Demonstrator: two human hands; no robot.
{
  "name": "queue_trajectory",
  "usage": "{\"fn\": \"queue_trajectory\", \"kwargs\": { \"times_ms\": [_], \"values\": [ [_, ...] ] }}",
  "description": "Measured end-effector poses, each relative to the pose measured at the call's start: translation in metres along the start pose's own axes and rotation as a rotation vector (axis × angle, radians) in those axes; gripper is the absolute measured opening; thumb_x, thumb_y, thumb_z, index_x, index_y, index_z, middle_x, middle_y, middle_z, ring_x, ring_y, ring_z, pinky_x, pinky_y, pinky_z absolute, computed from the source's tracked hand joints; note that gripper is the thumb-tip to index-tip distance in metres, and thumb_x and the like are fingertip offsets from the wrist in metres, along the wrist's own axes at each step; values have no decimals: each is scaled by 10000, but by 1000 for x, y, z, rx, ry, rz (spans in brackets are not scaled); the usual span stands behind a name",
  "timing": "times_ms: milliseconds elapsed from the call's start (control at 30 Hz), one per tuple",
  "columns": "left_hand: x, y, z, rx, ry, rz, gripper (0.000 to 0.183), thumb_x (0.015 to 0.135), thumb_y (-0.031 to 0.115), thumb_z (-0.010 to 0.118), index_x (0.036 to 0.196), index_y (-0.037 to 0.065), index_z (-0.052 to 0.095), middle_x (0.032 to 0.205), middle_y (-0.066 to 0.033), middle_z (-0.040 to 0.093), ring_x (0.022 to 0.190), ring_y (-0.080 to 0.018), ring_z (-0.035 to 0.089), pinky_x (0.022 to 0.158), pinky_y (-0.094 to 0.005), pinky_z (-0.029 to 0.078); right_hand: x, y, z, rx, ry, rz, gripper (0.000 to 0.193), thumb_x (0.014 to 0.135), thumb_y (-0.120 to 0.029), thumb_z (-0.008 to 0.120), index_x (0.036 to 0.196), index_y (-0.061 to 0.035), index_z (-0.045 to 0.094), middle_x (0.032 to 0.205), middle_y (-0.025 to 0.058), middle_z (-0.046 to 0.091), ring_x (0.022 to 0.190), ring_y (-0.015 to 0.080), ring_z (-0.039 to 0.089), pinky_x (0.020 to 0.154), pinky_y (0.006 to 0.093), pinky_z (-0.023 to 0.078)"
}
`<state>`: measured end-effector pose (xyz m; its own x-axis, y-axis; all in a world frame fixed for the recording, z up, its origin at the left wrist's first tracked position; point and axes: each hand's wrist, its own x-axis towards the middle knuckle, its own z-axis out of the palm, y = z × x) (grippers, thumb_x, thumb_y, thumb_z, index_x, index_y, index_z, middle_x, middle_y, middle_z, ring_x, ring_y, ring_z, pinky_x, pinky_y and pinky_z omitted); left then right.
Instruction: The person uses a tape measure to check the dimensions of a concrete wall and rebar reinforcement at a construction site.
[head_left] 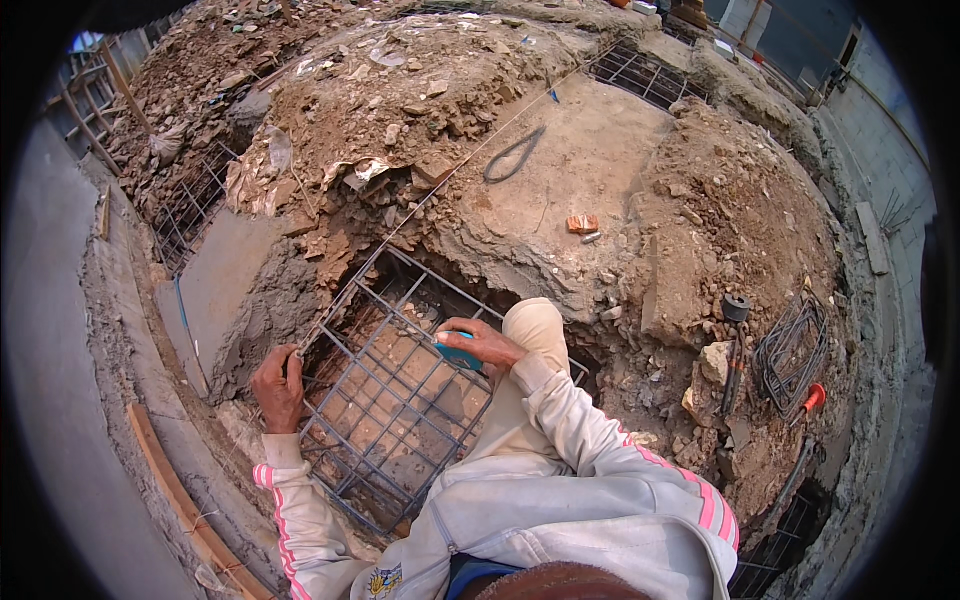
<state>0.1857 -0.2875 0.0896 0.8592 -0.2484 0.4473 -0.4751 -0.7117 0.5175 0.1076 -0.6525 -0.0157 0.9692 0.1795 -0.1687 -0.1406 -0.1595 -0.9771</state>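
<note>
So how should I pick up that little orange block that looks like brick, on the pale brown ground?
Probably by the two short ends of the small orange brick-like block, from straight above: it lies low on the pale brown ground with nothing on top, and a small grey piece sits along its near side.

Rebar cage [401,401] left of wire coil [792,352]

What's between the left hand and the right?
Head view: part of the steel rebar grid lies between the left hand and the right hand, which grips a teal object.
</note>
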Motion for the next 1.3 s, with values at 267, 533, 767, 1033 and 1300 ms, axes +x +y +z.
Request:
{"fn": "queue_trajectory", "kwargs": {
  "times_ms": [267, 533, 767, 1033, 1300],
  "values": [
    [-1, -1, 0, -12, -5, -18, 125, 894, 78, 653, 986, 14, 706, 899, -194, 717, 820, -345, 723, 740, -390, 550, 1, 0, 1, 11, -18, 17, 651, 921, -647, 598, 1190, -59, 666, 1163, 113, 649, 1142, 233, 560, 1009, 392, 410],
    [0, -3, 0, -9, 2, -1, 117, 894, 79, 657, 982, 18, 703, 897, -184, 721, 817, -355, 719, 728, -391, 551, -1, -6, 2, 13, -13, 9, 630, 927, -633, 599, 1185, -62, 668, 1157, 108, 651, 1137, 230, 561, 1007, 387, 410],
    [1, 3, -1, 1, 19, 17, 113, 897, 79, 657, 980, 22, 710, 898, -179, 726, 820, -353, 720, 733, -392, 553, 1, 1, 2, 0, -28, -18, 621, 935, -617, 595, 1211, -65, 664, 1186, 119, 654, 1159, 234, 556, 1010, 391, 411],
    [1, 0, 0, -5, 9, -6, 128, 900, 80, 659, 994, 16, 720, 904, -183, 732, 800, -345, 720, 729, -389, 554, 2, 2, 1, 20, -15, 20, 622, 914, -643, 611, 1187, -91, 696, 1213, 117, 657, 1172, 255, 560, 1026, 420, 405],
    [0, -2, 1, 22, 50, 82, 116, 937, 98, 627, 973, 2, 682, 748, -123, 659, 636, -225, 636, 621, -346, 502, 3, 2, 3, 37, -14, 29, 618, 914, -642, 616, 1186, -93, 689, 1145, 93, 654, 1134, 226, 553, 1010, 390, 403]
  ]
}}
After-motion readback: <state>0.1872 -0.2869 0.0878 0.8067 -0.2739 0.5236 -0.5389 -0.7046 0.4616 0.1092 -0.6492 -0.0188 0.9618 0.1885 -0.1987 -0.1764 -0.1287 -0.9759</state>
